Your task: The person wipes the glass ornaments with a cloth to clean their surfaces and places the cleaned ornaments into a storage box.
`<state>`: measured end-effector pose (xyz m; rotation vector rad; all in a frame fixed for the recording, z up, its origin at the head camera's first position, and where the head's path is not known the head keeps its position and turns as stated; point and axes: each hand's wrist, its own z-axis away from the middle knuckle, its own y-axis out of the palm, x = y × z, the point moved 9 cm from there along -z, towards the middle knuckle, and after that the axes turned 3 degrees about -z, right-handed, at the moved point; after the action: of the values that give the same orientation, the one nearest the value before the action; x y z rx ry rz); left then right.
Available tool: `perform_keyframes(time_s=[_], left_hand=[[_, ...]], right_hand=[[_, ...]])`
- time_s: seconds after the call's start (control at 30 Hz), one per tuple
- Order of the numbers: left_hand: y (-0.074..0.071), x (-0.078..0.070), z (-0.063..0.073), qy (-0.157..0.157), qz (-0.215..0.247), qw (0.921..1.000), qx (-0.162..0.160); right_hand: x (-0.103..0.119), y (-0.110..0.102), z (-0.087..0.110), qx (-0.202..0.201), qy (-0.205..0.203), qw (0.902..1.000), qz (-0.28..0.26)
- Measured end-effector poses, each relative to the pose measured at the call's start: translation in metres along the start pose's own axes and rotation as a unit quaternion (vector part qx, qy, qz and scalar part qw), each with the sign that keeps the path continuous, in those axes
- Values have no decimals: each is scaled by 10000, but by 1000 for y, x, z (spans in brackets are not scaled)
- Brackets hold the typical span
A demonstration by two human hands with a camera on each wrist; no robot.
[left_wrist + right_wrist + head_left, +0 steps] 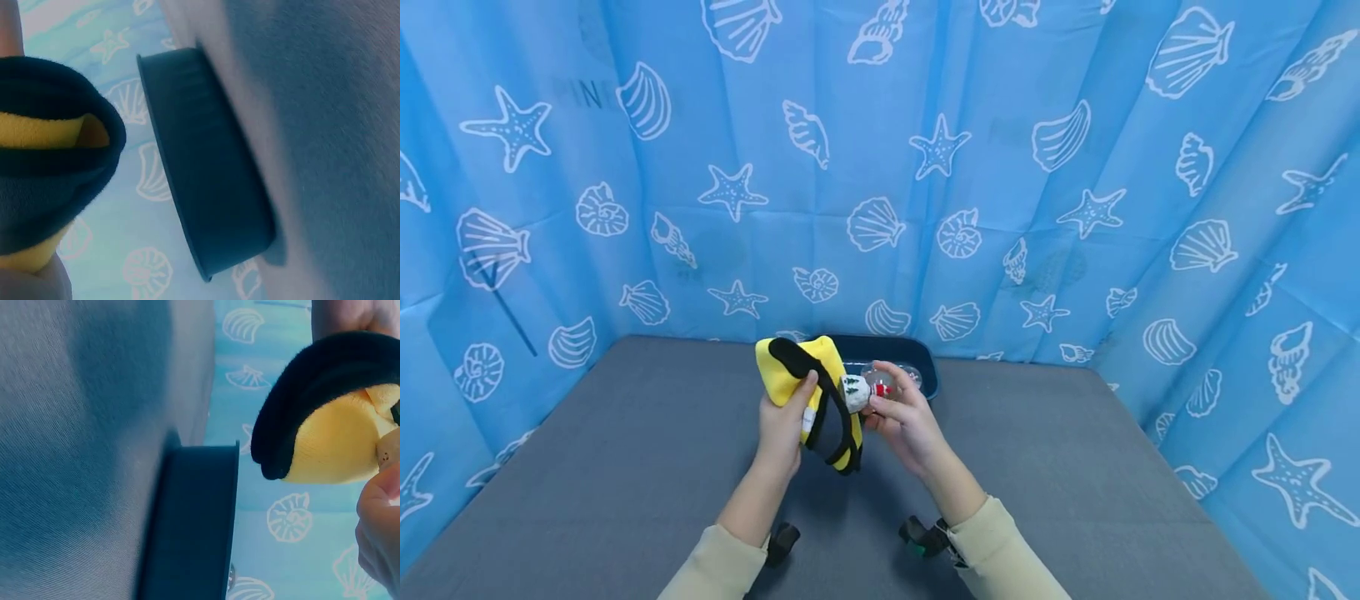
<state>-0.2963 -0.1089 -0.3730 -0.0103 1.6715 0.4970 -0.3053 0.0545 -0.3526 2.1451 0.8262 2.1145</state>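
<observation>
A soft yellow fabric piece with black trim [831,354], open like a pouch and carrying a small white tag, is gripped by my left hand [782,425], thumb over its near edge. My right hand [910,421] holds a small snow globe [854,393] sideways in its fingers; it has a white base with green trees and a red figure inside the clear ball. The globe's base is right at the fabric's opening. In the right wrist view, the yellow lining [337,440] shows, with the pale underside of the base [389,449] against it.
A dark blue tray [927,354] stands behind the hands, by the shell-print curtain [887,225]; a clear rounded thing [913,375] shows in it. Grey cloth covers the table [1037,442]. Black mounts [782,543] hang at both wrists.
</observation>
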Motion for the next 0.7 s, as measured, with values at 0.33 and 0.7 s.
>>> perform_keyframes(time_s=[0.33,0.7], left_hand=[[21,16,1,-337,500,9975,362],[17,24,-2,-761,1182,9901,59]], right_hand=[[4,1,-14,-141,-380,9990,179],[5,-6,-19,33,-269,9996,-65]])
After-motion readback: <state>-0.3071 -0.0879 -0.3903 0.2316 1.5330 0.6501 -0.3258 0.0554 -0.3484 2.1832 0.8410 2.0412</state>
